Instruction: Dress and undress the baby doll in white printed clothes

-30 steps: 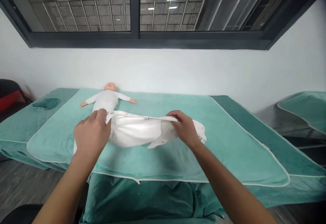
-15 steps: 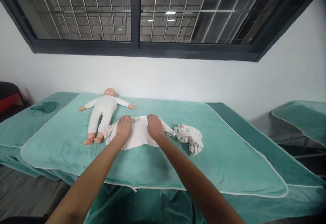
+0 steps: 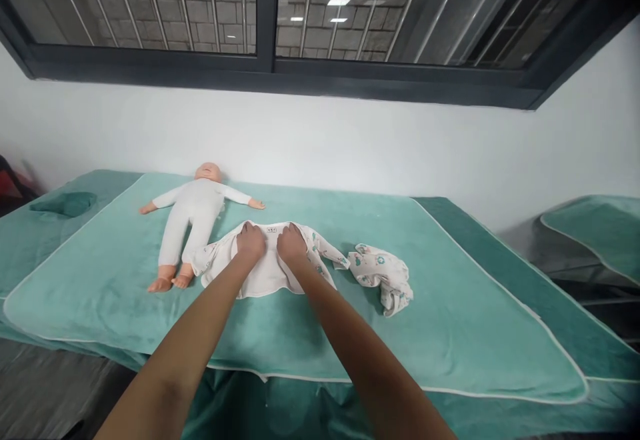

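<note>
A white baby garment (image 3: 265, 273) lies spread on the teal towel (image 3: 450, 320). My left hand (image 3: 250, 240) and my right hand (image 3: 291, 241) rest side by side on its top edge, near the collar label, with their fingers curled down onto the cloth. A baby doll (image 3: 193, 217) in a white suit lies on its back just left of the garment, head toward the wall. A second, patterned piece of clothing (image 3: 383, 273) lies crumpled to the right of my right hand.
The towel covers a teal-sheeted table (image 3: 465, 227) set against a white wall under a barred window. A dark green folded cloth (image 3: 63, 203) lies at the far left. Another teal-covered table (image 3: 600, 227) stands at the right.
A second ago both hands held the garment up, spread wide. It now lies flat on the towel, and my hands have come together at its top edge.
</note>
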